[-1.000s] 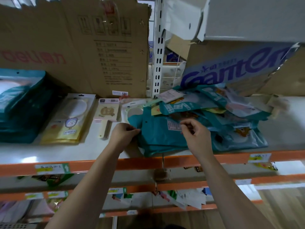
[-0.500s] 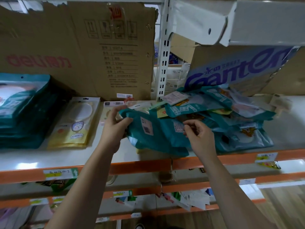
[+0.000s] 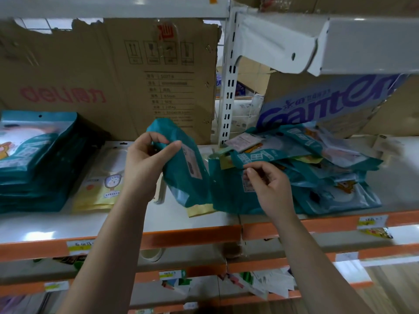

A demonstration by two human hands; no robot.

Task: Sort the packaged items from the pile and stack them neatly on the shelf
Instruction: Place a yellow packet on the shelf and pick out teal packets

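A loose pile of teal packages [image 3: 317, 168] lies on the right part of the white shelf [image 3: 181, 220]. My left hand [image 3: 145, 168] grips the top edge of one teal package [image 3: 183, 164] and holds it lifted, tilted upright, just left of the pile. My right hand [image 3: 269, 186] is at the pile's front left corner with thumb and fingers curled at the edge of a teal pack there. A neat stack of teal packages [image 3: 34, 164] sits at the far left. Yellow flat packs [image 3: 102, 180] lie between the stack and my left hand.
Cardboard boxes [image 3: 113, 75] stand along the back of the shelf, another printed box [image 3: 328, 103] leans behind the pile. A white slotted upright [image 3: 229, 87] divides the bays. An upper shelf bracket [image 3: 294, 41] overhangs at right. Lower shelves with orange edges hold more goods.
My left hand has lifted one teal package off the pile's left side and raised it up and leftward, turning it upright. My right hand stayed at the pile's front.
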